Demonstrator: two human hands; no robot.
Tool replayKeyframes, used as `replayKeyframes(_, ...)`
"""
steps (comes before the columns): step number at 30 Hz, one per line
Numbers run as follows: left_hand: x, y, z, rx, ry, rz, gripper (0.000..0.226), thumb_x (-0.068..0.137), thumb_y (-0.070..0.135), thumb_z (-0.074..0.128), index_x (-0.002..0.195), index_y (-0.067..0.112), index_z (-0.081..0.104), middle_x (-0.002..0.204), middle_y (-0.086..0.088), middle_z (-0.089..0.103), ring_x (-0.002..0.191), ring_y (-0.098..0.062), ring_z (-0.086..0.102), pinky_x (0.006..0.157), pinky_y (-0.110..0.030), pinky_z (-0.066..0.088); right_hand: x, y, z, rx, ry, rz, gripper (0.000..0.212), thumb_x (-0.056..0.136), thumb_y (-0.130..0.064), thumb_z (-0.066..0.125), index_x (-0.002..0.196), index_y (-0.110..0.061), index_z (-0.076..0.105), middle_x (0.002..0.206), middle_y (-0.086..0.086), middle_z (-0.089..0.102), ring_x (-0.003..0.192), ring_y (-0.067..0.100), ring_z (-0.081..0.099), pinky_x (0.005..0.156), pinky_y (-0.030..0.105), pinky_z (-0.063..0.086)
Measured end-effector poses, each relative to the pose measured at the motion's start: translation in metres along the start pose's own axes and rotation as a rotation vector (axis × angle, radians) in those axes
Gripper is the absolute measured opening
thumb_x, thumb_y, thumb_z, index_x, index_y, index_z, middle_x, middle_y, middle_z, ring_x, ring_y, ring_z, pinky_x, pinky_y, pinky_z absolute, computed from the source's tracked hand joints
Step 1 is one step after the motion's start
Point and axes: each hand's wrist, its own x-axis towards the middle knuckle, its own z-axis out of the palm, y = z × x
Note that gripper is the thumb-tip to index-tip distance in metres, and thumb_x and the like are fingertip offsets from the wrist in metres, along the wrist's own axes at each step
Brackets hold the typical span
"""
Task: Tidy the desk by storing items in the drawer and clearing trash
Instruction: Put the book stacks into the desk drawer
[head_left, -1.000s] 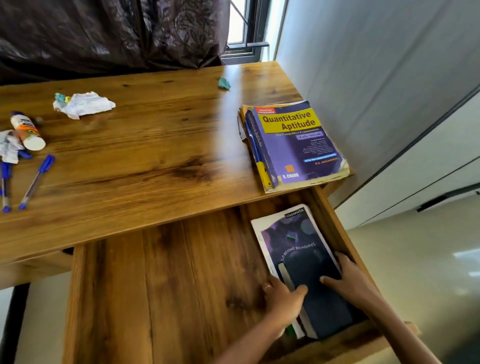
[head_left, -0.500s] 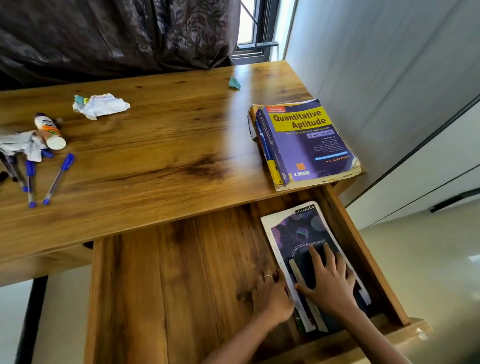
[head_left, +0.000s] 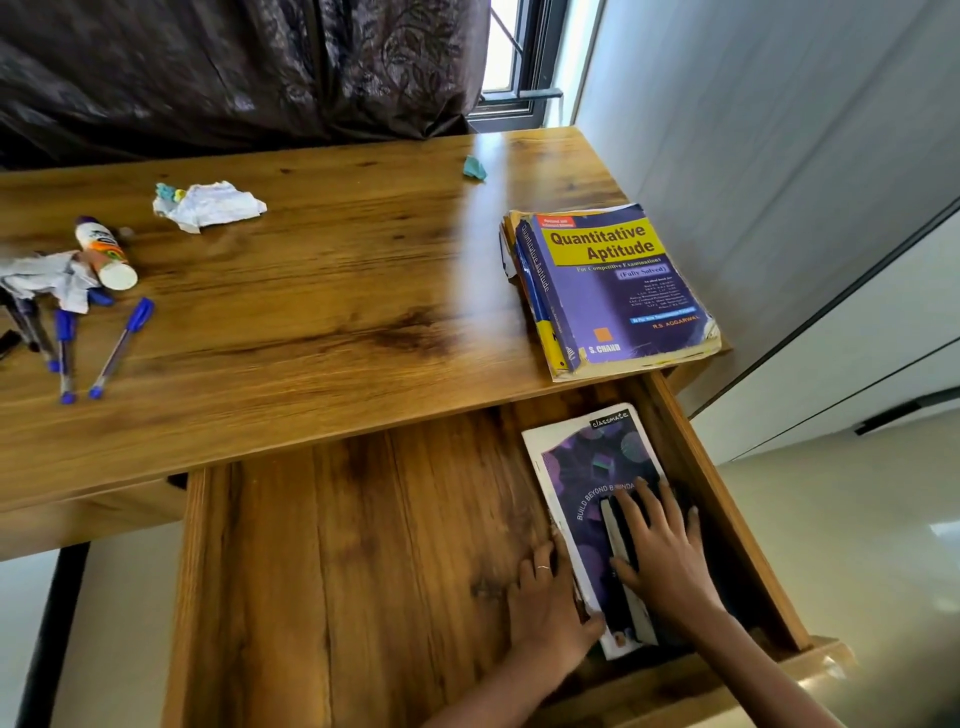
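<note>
The drawer (head_left: 363, 571) is pulled out below the desk. At its right side lies a purple notebook (head_left: 592, 467) with a small dark book (head_left: 621, 535) on top. My right hand (head_left: 660, 556) rests flat on the dark book, fingers spread. My left hand (head_left: 545, 597) presses against the notebook's left edge. On the desk's right end lies a stack topped by the Quantitative Aptitude book (head_left: 613, 291). Crumpled paper (head_left: 208, 205), a glue stick (head_left: 106, 254), more crumpled paper (head_left: 47, 278) and several blue pens (head_left: 117, 348) lie at the left.
A small teal scrap (head_left: 475, 169) lies at the back of the desk (head_left: 311, 312). A dark curtain (head_left: 234, 67) hangs behind it. A grey wall and white cabinet doors (head_left: 831, 338) stand right of the desk and drawer.
My right hand slid from the dark book's right edge onto its top and pushed it further into the drawer. My left hand shifted slightly along the notebook's edge.
</note>
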Motion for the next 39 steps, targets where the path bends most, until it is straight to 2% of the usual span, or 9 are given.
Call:
replayKeyframes(5,0.006,-0.002,-0.003,0.082,-0.016,0.017,0.095,0.084,0.056,0.055,0.151,0.023,-0.003,0.156,-0.006,0.008,0.137,-0.030,0.025,0.109,-0.045,0.031,-0.002,-0.002,-0.002,-0.028,-0.037,-0.015,0.081,0.087,-0.043,0.054,0.149,-0.025,0.005,0.158,0.005,0.001,0.143,0.029,-0.013,0.105,0.053,-0.012)
replayKeyframes(12,0.013,0.001,-0.002,-0.191,0.111,-0.043,0.080,0.086,0.045,0.055,0.149,0.025,0.009,0.151,-0.008,0.019,0.112,-0.021,0.053,0.092,-0.033,0.049,-0.001,-0.005,-0.012,0.175,-0.006,0.058,0.075,0.084,-0.051,0.056,0.144,-0.029,0.018,0.155,-0.001,0.013,0.145,0.023,0.001,0.114,0.049,0.000)
replayKeyframes(16,0.021,0.009,-0.028,-0.301,0.298,-0.085,0.070,0.090,0.044,0.051,0.149,0.027,0.016,0.147,-0.001,0.021,0.094,-0.011,0.057,0.076,-0.022,0.052,0.009,-0.004,-0.039,0.596,0.259,0.094,0.054,0.086,-0.034,0.062,0.134,-0.024,0.039,0.138,0.000,0.042,0.130,0.018,0.035,0.105,0.041,0.031)
replayKeyframes(19,0.026,0.021,-0.062,-0.462,0.490,0.030,0.048,0.091,0.031,0.054,0.137,0.028,0.039,0.139,0.003,0.035,0.104,-0.012,0.055,0.082,-0.013,0.046,0.027,-0.003,-0.071,0.981,0.349,0.165,0.047,0.089,-0.025,0.059,0.132,-0.018,0.042,0.126,0.002,0.051,0.113,0.015,0.049,0.083,0.024,0.044)
replayKeyframes(21,0.035,0.029,-0.088,-0.519,0.611,0.100,0.040,0.091,0.025,0.056,0.130,0.025,0.048,0.128,0.004,0.044,0.107,-0.009,0.050,0.080,-0.006,0.037,0.047,-0.001,-0.092,1.342,0.271,0.293,0.050,0.088,-0.030,0.061,0.132,-0.016,0.041,0.123,0.002,0.054,0.108,0.015,0.054,0.083,0.028,0.049)
replayKeyframes(25,0.061,0.040,-0.130,-0.538,0.749,0.131,0.040,0.089,0.027,0.054,0.129,0.022,0.049,0.125,0.004,0.048,0.111,-0.010,0.048,0.092,-0.025,0.043,0.095,0.009,-0.129,1.991,0.027,0.415,0.056,0.082,-0.037,0.066,0.131,-0.018,0.046,0.125,0.007,0.058,0.116,0.025,0.053,0.106,0.044,0.037)
replayKeyframes(30,0.084,0.041,-0.149,-0.484,0.675,0.058,0.049,0.091,0.035,0.052,0.136,0.022,0.040,0.132,0.005,0.043,0.120,-0.013,0.042,0.099,-0.030,0.041,0.136,0.003,-0.155,2.161,-0.105,0.543,0.033,0.086,-0.026,0.065,0.114,-0.017,0.050,0.109,0.010,0.063,0.091,0.027,0.062,0.087,0.053,0.045)
replayKeyframes(33,0.080,0.038,-0.142,-0.433,0.599,0.060,0.053,0.093,0.037,0.050,0.141,0.023,0.034,0.141,0.006,0.038,0.132,-0.014,0.031,0.104,-0.032,0.034,0.148,-0.005,-0.147,2.126,-0.091,0.654,0.044,0.083,-0.021,0.069,0.121,-0.012,0.050,0.110,0.010,0.065,0.087,0.027,0.064,0.070,0.054,0.049)
replayKeyframes(39,0.067,0.041,-0.141,-0.398,0.371,0.059,0.070,0.093,0.047,0.046,0.150,0.024,0.013,0.158,0.004,0.010,0.145,-0.012,0.006,0.115,-0.041,0.019,0.154,-0.020,-0.151,2.100,-0.063,0.778,0.045,0.084,-0.012,0.066,0.125,-0.010,0.046,0.103,0.011,0.065,0.076,0.027,0.063,0.072,0.054,0.049)
